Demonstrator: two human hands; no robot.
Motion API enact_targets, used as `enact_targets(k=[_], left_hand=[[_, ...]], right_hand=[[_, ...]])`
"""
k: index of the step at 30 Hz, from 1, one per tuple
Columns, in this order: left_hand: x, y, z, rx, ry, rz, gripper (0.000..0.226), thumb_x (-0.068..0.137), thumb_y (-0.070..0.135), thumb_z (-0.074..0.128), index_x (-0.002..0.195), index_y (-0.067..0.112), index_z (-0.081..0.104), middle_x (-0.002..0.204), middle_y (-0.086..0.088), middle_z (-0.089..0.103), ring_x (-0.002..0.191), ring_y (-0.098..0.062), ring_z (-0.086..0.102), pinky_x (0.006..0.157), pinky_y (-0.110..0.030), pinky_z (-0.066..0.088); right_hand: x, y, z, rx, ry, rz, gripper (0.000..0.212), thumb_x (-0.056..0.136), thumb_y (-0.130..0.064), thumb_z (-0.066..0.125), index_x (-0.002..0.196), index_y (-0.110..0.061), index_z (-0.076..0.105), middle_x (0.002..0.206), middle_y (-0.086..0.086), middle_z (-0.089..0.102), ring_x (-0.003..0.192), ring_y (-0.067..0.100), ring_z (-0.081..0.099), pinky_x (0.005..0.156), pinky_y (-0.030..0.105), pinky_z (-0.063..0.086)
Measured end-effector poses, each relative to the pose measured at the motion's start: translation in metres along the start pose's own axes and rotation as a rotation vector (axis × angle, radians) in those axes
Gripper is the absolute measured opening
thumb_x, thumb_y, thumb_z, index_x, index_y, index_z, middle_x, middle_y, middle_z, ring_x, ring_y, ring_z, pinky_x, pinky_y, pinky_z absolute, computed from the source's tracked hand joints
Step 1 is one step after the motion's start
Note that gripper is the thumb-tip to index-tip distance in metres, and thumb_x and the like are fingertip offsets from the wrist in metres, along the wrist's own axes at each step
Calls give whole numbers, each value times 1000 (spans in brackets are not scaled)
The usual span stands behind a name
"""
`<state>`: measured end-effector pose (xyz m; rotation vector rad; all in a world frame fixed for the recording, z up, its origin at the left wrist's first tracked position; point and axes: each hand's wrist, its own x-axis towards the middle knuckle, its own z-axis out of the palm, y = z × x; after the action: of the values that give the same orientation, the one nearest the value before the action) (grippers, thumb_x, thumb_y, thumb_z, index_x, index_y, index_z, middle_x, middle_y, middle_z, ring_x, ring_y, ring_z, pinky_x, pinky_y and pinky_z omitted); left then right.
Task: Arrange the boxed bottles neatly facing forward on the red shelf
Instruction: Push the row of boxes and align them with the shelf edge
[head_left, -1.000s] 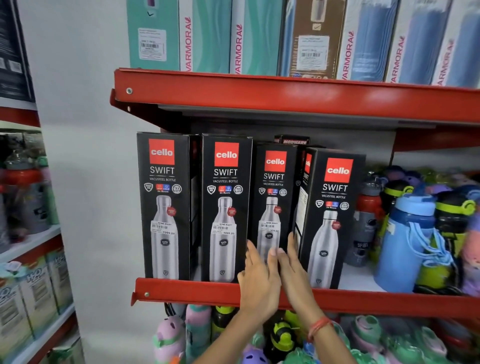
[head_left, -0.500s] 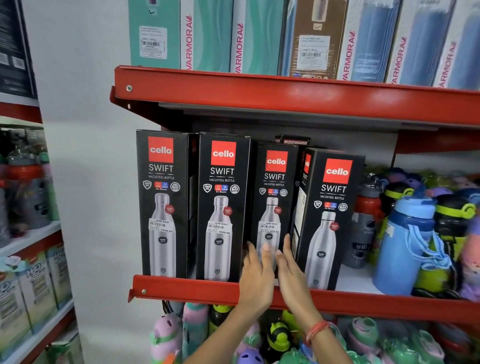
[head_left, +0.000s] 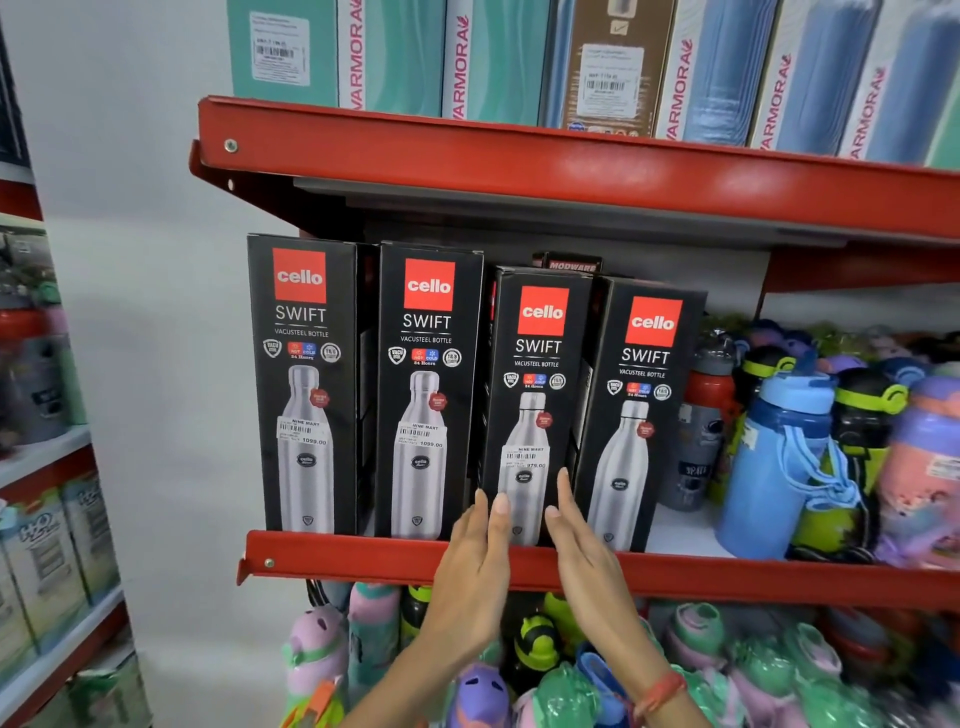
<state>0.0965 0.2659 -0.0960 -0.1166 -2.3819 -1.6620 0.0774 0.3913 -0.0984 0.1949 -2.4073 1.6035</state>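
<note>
Several black Cello Swift bottle boxes stand upright in a row on the red shelf (head_left: 363, 558), fronts facing me. The third box (head_left: 535, 374) sits slightly further back than the two on its left. My left hand (head_left: 475, 566) lies flat with fingertips on the third box's lower left edge. My right hand (head_left: 582, 551) is flat, fingertips at that box's lower right edge, beside the fourth box (head_left: 641, 405). Neither hand grips anything. A Modware box (head_left: 571, 264) shows behind the row.
Loose colourful bottles crowd the shelf right of the boxes, nearest a blue bottle (head_left: 779, 467) and a grey-red one (head_left: 701, 431). Varmora boxes (head_left: 395, 57) fill the shelf above. More bottles (head_left: 540, 644) hang below. A white wall is on the left.
The fourth box, earlier angled with its side showing, now faces forward. Both hands have spread a little apart on either side of the third box's base. The view has shifted closer.
</note>
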Motion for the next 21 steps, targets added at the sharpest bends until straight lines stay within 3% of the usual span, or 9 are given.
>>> enact_targets(k=[2, 4, 5, 7, 9, 11, 13, 17, 21], left_hand=[[-8, 2, 8, 117, 148, 97, 69, 89, 62, 21, 147, 24, 26, 151, 8, 29, 139, -7, 26, 112, -25, 20], [-16, 8, 18, 124, 223, 243, 59, 90, 61, 23, 139, 31, 33, 135, 16, 35, 125, 7, 32, 106, -20, 25], [-18, 11, 26, 115, 182, 284, 53, 91, 60, 24, 136, 35, 34, 131, 19, 38, 121, 13, 34, 105, -21, 30], [-15, 13, 45, 121, 25, 290, 53, 93, 58, 26, 140, 34, 30, 142, 16, 36, 129, 9, 32, 112, -29, 31], [-9, 12, 65, 172, -73, 239, 63, 95, 57, 23, 149, 26, 17, 158, 10, 15, 144, -2, 13, 119, -29, 14], [-4, 16, 80, 165, -103, 192, 67, 95, 56, 21, 151, 23, 5, 162, 7, 2, 146, -4, 0, 116, -23, 4], [-2, 19, 90, 147, -106, 170, 68, 96, 56, 22, 151, 22, 1, 162, 7, -1, 146, -3, -3, 115, -21, 2], [-1, 23, 96, 110, -56, 137, 69, 94, 60, 22, 151, 25, 4, 161, 9, 7, 146, -5, 3, 118, -26, 6], [-5, 24, 90, 84, -61, 133, 72, 92, 64, 23, 151, 27, 6, 160, 10, 13, 145, -5, 7, 116, -26, 7]], right_hand=[[-4, 2, -6, 3, 133, -10, 40, 96, -45, 37, 135, -53, 37, 120, 15, 65, 106, 23, 63, 89, 33, 48], [-6, 5, -17, 22, 372, -74, 32, 95, -40, 42, 123, -44, 55, 92, 8, 73, 83, 6, 68, 74, 19, 52], [-7, 7, -24, 3, 485, -107, 30, 95, -36, 44, 120, -38, 60, 91, 1, 71, 76, -4, 63, 68, 10, 46], [-3, 11, -38, -7, 610, -123, 30, 94, -28, 47, 121, -29, 59, 111, 0, 62, 84, -11, 57, 71, 10, 41], [5, 19, -50, -24, 568, -88, 39, 94, -27, 48, 132, -29, 48, 132, 4, 51, 114, 5, 53, 95, 31, 44], [9, 25, -57, -49, 431, -52, 50, 95, -32, 46, 143, -35, 31, 150, 3, 36, 136, 21, 36, 111, 42, 30], [9, 29, -60, -22, 299, -45, 56, 95, -40, 42, 144, -47, 15, 155, -3, 28, 139, 21, 33, 109, 40, 30], [2, 27, -64, -30, 232, -46, 57, 87, -59, 36, 134, -69, 6, 139, -24, 33, 131, 19, 44, 91, 34, 36], [-1, 24, -68, -90, 209, -39, 57, 84, -63, 31, 134, -69, 4, 151, -11, 35, 130, 23, 46, 93, 39, 39]])
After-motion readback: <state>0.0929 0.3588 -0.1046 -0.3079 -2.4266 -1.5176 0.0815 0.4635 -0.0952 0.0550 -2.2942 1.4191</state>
